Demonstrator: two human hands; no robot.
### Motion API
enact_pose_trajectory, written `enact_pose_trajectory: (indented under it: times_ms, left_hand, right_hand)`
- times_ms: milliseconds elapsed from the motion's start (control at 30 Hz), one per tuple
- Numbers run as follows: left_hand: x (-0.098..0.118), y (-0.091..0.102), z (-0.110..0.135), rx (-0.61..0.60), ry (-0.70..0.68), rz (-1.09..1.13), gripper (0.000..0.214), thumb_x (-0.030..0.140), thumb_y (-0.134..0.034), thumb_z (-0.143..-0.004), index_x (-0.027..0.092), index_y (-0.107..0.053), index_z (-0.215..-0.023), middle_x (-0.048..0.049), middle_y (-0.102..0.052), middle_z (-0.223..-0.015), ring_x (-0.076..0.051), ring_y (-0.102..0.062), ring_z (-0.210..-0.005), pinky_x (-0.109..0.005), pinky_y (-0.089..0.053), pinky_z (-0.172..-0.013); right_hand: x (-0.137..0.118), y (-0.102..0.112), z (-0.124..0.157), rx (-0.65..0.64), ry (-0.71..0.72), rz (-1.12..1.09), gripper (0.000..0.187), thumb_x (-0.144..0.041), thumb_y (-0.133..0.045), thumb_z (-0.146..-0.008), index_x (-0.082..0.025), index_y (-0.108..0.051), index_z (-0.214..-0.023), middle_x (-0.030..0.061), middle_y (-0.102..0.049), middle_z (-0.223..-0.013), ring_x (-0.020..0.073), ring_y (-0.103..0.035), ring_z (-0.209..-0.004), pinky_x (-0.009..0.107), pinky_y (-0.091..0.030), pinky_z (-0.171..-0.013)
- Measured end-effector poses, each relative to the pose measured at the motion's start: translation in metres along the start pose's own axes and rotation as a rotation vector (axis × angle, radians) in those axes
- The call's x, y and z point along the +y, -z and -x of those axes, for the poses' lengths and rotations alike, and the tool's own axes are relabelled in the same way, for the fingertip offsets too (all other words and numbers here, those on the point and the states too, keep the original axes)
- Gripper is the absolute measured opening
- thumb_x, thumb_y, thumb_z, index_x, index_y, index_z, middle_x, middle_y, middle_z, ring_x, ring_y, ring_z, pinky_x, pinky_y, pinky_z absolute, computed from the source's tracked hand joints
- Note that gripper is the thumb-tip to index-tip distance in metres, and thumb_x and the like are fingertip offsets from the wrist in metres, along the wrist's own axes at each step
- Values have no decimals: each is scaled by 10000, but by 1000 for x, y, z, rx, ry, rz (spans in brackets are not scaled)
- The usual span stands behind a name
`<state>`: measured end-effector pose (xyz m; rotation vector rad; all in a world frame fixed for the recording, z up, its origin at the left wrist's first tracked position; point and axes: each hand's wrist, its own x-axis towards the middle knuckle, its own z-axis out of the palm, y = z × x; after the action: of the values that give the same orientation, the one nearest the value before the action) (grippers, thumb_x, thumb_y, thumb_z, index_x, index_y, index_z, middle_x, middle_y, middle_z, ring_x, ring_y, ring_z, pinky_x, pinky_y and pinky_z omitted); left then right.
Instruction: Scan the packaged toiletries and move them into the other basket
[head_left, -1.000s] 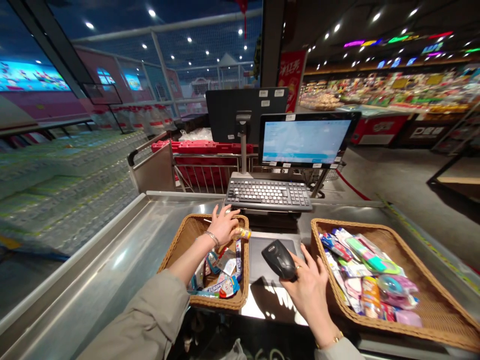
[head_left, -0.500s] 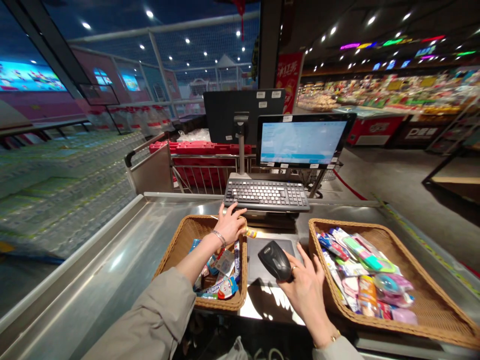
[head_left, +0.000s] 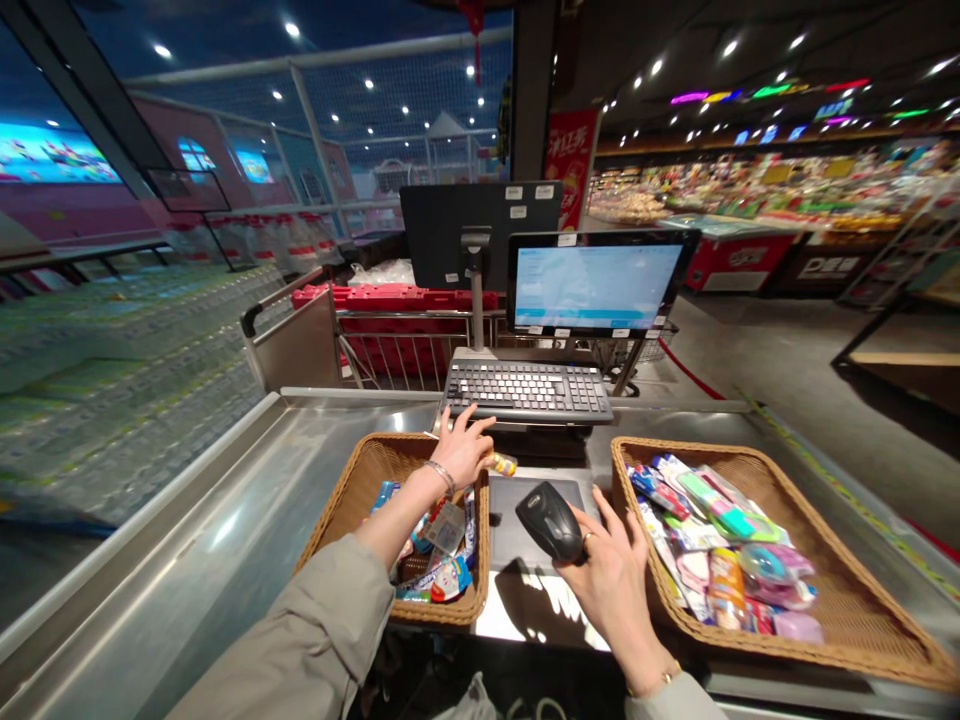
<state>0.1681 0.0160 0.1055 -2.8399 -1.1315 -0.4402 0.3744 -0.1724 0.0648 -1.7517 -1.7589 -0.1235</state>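
Observation:
My left hand [head_left: 463, 450] is over the far rim of the left wicker basket [head_left: 480, 590], with its fingertips at the front-left edge of the black keyboard [head_left: 529, 390]. A small yellow-wrapped item [head_left: 504, 464] sticks out from under its thumb side, apparently held in the hand; the palm hides the rest. My right hand [head_left: 611, 570] grips a black handheld barcode scanner [head_left: 550, 522], its head tilted toward the grey flat plate [head_left: 506, 510] on the counter. Below my left wrist, the left basket holds small packaged goods [head_left: 448, 530].
On the right, a larger wicker basket [head_left: 862, 610] holds toothbrush-like packs, an orange bottle [head_left: 726, 590] and other packages. Behind the keyboard stand a lit screen [head_left: 592, 285] and a second monitor seen from behind [head_left: 442, 235]. A metal cart [head_left: 405, 350] stands beyond the steel counter [head_left: 255, 470].
The view has shifted slightly, so the baskets and screens sit a little further left. My left hand and the yellow item have moved slightly right relative to the keyboard. My right hand keeps the scanner.

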Motion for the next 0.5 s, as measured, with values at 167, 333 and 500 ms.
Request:
enact_pose_trajectory:
  times_ms: [167, 333, 500]
  left_hand:
    - [3, 0, -2, -5, -2, -8, 109, 342, -616, -825, 248, -670, -820, -14, -531, -1415, -376, -232, -1419, -738, 0, -1105]
    - [4, -3, -4, 6, -8, -7, 112, 348, -614, -827, 252, -672, -826, -10, -528, -1418, -369, -234, -1421, -732, 16, -1109]
    - [7, -1, -6, -4, -10, -7, 111, 350, -625, -820, 250, -672, -811, -13, -526, -1419, -374, -221, -1427, -734, 24, -1107]
  right_hand:
    - [1, 3, 1, 2, -5, 8, 94, -233, -636, -719, -251, -669, -804, 12, -696, -1158, 312, -421, -1327, 575, -194, -1088]
    - [4, 3, 3, -3, -4, 12, 71, -238, -630, -717, -253, -666, -775, 5, -698, -1153, 306, -424, -1324, 574, -195, -1096]
    - [9, 3, 6, 17, -11, 27, 145, -262, -639, -707, -254, -675, -848, 15, -683, -1187, 310, -427, -1322, 568, -218, -1088]
